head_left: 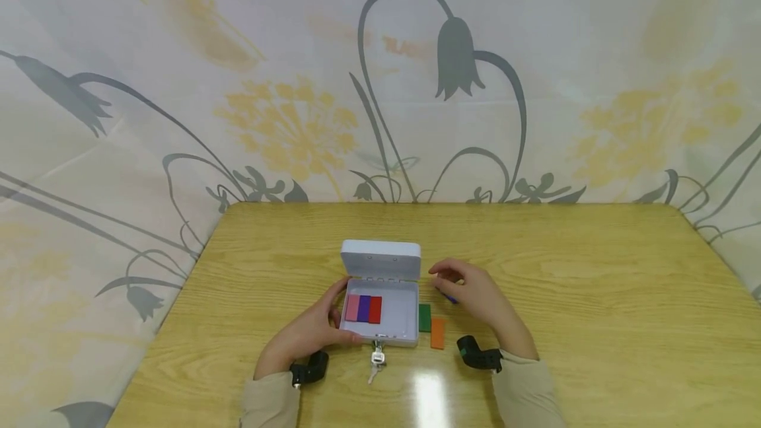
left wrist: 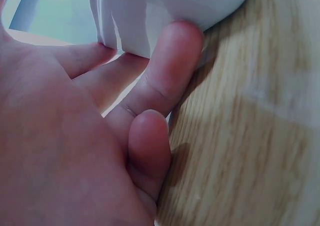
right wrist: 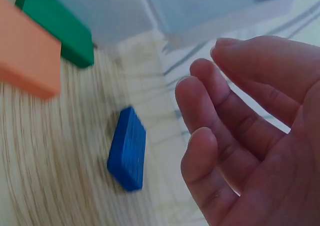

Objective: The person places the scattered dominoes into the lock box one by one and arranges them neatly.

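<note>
A white metal cash box [head_left: 401, 309] stands with its lid [head_left: 380, 257] raised. Inside, toward the left, a pink block [head_left: 352, 308], a purple block [head_left: 364, 308] and a red block [head_left: 375, 310] lie side by side. My left hand [head_left: 312, 329] grips the box's left side, thumb at the front edge and fingers toward the back corner. To the right of the box, my right hand [head_left: 475, 292] hovers with loosely bent fingers and holds nothing. Close to it on the table lies a blue block [right wrist: 127, 151], partly hidden by the hand in the head view.
A green block [head_left: 425, 318] and an orange block [head_left: 437, 333] lie just right of the box. Keys [head_left: 377, 358] hang from the lock at its front. The wooden table [head_left: 594, 296] ends at a flower-patterned curtain [head_left: 535, 117].
</note>
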Tool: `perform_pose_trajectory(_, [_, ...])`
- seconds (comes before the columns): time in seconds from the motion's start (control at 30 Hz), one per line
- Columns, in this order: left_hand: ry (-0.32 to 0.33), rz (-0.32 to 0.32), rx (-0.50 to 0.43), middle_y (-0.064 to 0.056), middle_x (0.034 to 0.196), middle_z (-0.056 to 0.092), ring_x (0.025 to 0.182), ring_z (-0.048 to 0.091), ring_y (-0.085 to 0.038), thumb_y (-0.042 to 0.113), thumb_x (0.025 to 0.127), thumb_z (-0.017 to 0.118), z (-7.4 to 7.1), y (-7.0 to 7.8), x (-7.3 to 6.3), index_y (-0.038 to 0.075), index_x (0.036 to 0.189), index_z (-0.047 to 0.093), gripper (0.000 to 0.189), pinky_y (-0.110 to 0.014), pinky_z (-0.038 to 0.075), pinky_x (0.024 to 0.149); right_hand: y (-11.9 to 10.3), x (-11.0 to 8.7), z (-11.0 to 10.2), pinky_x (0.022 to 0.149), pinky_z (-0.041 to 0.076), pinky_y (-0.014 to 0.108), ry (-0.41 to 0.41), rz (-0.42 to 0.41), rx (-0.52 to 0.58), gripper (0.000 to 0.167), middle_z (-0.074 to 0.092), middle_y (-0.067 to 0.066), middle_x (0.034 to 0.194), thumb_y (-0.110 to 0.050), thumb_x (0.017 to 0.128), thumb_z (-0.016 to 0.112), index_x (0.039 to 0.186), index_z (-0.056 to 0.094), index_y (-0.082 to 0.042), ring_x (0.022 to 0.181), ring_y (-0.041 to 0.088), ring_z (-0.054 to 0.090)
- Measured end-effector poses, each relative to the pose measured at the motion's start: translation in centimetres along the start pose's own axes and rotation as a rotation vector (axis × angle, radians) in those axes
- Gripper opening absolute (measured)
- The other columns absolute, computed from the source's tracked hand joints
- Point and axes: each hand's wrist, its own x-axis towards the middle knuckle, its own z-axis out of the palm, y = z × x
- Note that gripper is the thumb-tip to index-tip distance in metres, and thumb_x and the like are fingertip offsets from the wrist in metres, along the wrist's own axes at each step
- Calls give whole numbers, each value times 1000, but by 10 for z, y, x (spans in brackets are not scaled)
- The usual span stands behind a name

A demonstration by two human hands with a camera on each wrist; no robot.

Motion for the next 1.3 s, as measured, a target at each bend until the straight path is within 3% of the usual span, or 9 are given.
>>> perform_pose_trajectory(0.27, [3,2,12,-15,92,50,78,46,-21,22,68,78,-1,-2,0,12,143,14,100,-32,39,66,11,-4,-9,69,43,32,-6,50,-33,24,60,-1,93,-16,88,57,111,60,-10,84,15,54])
perform_pose_trajectory(0.63, [8,29,-1,-16,89,52,77,48,-21,18,68,79,-2,-5,1,11,143,13,100,-31,41,67,25,-4,-16,67,45,31,2,24,-31,29,59,3,93,-4,85,55,114,58,-6,84,20,55])
perform_pose_trajectory(1.1, [6,10,-2,-16,89,50,77,46,-22,18,68,78,-2,-2,-1,11,143,13,100,-31,40,65,32,-8,-13,74,43,35,-52,-4,0,39,58,7,101,6,80,53,117,55,-5,87,20,52])
perform_pose_trajectory(1.3, [0,16,-26,-16,91,49,79,45,-21,17,68,79,-1,-14,5,13,144,11,102,-30,41,63,31,-10,-11,80,41,37,-94,10,-16,44,55,6,111,4,78,56,120,53,-8,94,20,50])
